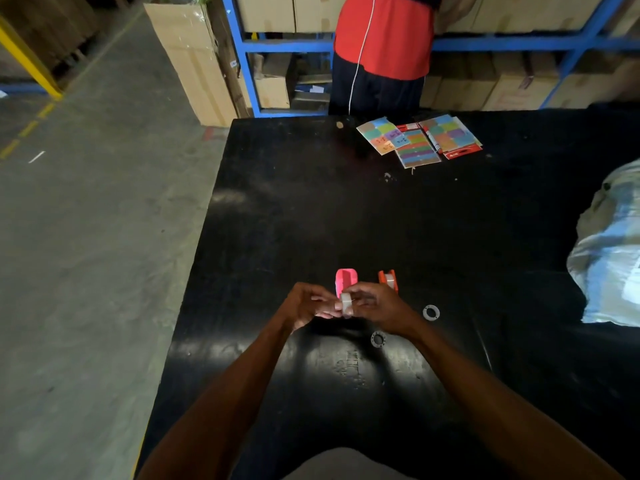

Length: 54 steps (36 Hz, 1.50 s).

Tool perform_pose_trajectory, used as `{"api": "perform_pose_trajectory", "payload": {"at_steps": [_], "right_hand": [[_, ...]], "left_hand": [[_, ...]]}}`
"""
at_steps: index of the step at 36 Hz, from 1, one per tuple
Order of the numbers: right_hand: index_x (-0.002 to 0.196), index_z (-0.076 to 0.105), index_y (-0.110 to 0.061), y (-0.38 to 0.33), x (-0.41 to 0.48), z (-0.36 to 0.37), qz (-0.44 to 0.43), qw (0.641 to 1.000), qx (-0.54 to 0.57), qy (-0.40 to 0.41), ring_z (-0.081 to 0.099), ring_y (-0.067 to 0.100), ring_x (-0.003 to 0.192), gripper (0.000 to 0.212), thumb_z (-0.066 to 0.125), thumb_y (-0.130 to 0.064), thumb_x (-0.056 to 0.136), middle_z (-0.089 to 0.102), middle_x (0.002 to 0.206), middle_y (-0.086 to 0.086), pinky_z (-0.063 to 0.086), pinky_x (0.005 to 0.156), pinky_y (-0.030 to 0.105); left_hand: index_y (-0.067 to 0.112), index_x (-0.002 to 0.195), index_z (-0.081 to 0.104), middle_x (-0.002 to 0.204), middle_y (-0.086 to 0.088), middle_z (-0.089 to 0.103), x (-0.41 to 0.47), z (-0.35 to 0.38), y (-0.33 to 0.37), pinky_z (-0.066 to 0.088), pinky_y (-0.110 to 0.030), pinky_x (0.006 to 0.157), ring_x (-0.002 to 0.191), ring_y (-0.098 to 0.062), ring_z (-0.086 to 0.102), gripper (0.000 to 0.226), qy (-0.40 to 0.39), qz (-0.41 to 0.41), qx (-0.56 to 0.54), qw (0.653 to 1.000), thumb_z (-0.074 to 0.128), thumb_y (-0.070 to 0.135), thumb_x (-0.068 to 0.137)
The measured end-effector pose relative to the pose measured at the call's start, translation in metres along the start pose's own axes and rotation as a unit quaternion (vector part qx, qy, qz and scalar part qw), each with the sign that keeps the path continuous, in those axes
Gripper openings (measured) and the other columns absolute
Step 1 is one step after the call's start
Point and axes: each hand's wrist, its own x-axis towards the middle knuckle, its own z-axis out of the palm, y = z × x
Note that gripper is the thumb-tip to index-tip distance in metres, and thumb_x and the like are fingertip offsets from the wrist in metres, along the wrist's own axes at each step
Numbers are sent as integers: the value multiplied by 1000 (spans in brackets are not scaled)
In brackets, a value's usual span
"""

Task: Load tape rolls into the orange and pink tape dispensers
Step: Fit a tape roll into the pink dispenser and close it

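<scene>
Both hands are meeting over the near part of the black bench (277, 209), pinching a small whitish tape roll (346, 305) between them. The left hand (308, 304) is curling its fingers around the roll's left side, and the right hand (375, 306) is closing on it from the right, so each is gripping the same roll, which is sitting upright on edge in the air just above the bench. Just beyond the fingers, the pink dispenser (345, 280) is standing on the bench, its lower end hidden behind the roll and fingertips. Just to its right, the orange dispenser (388, 280) is standing with a pale roll showing inside it. Two small grey rings are lying flat on the bench: one (431, 312) to the right of the right hand, the other (378, 339) under the right wrist. Far across the bench, colourful card packs (419, 140) are lying together, and a person in a red top (384, 36) is standing behind them.
</scene>
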Motion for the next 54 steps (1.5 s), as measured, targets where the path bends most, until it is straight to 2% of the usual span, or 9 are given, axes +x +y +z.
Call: {"api": "perform_pose_trajectory", "payload": {"at_steps": [3,7,12,17,21,27,33,39,54], "right_hand": [[114,68,-15,-2,3,-2,1,1000,-3,-7,69,4,99,34,78,-14,81,73,107,-4,53,86,17],[113,68,-13,3,6,-1,2,1000,18,-3,71,11,99,35,79,-13,80,74,106,1,55,92,29],[115,67,-9,9,16,-5,8,1000,25,2,71,19,101,38,79,-7,79,74,109,8,56,95,36],[115,64,-12,19,36,-15,14,999,-24,18,72,17,101,45,83,-19,75,71,112,5,57,92,42],[116,61,-20,33,60,-23,32,995,-90,30,71,15,100,45,80,-21,75,69,115,2,58,91,46],[120,60,-27,39,79,-24,25,984,-174,15,69,13,99,43,75,-19,81,69,115,-1,55,92,44],[128,57,-30,42,89,-22,30,955,-295,11,50,21,122,42,66,-38,88,60,132,-3,34,104,41],[122,60,-26,49,96,-23,12,952,-307,10,49,20,123,39,66,-40,86,52,130,-2,36,99,42],[115,70,-28,40,129,-30,58,923,-376,-66,47,22,120,33,71,-39,84,46,122,1,38,102,46]], "left_hand": [[-13,97,69,86,-22,73,4,-1,1,60,-30,71,78,-24,75,24,-5,-6,-1,1000,75,-2,77],[-9,95,72,78,-13,75,11,-5,6,59,-25,69,76,-22,74,20,-29,-13,26,999,76,2,79],[-11,97,72,85,-25,73,22,-6,7,61,-28,72,74,-24,73,21,-25,-4,36,999,75,1,80],[-11,96,71,86,-28,72,37,-1,-1,58,-25,66,66,-18,72,21,39,-1,58,998,74,5,82],[-5,93,71,72,-11,71,51,-4,-9,51,-15,54,54,-3,67,15,110,10,81,991,73,7,84],[10,120,65,104,-8,67,67,-12,-24,49,-3,64,82,-17,63,44,138,6,168,976,77,3,78],[15,132,57,124,-9,61,79,-4,-36,47,-13,75,94,-18,63,54,124,40,211,969,75,10,81],[19,129,59,122,-4,60,92,3,-48,52,-41,95,110,-24,61,51,94,53,221,969,75,17,81],[16,118,57,126,-5,59,113,-7,-50,50,-9,51,83,-19,66,51,35,13,138,990,69,-12,78]]}}
